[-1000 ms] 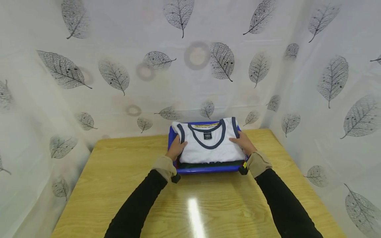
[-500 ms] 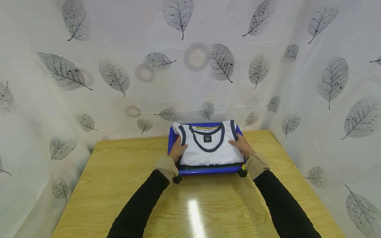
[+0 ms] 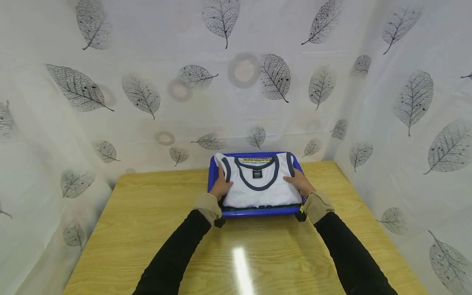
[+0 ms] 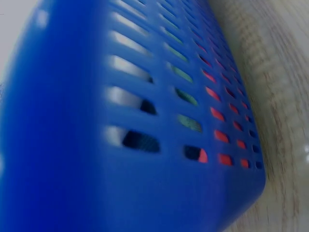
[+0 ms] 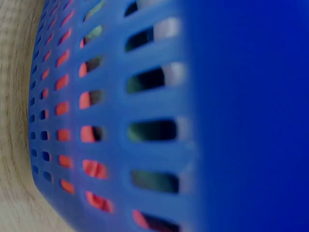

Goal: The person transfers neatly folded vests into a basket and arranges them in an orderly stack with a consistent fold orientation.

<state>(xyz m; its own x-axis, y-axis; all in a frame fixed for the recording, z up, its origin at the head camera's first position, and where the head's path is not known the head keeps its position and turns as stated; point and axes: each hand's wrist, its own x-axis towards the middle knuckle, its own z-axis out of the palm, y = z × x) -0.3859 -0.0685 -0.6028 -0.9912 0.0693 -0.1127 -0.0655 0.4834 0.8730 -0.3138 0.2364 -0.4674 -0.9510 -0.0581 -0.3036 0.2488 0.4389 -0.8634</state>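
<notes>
I am pressing the folded white shirt [image 3: 258, 184] down into the blue basket [image 3: 258, 212] at the table's far edge, my left hand [image 3: 220, 187] and right hand [image 3: 301, 183] lying flat-fingered on its left and right edges, equally near, collar pointing away.

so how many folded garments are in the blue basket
1 shows plainly: the white tank top on top, under both hands. Through the blue basket slots, green and red cloth shows, so more lie hidden below.
</notes>
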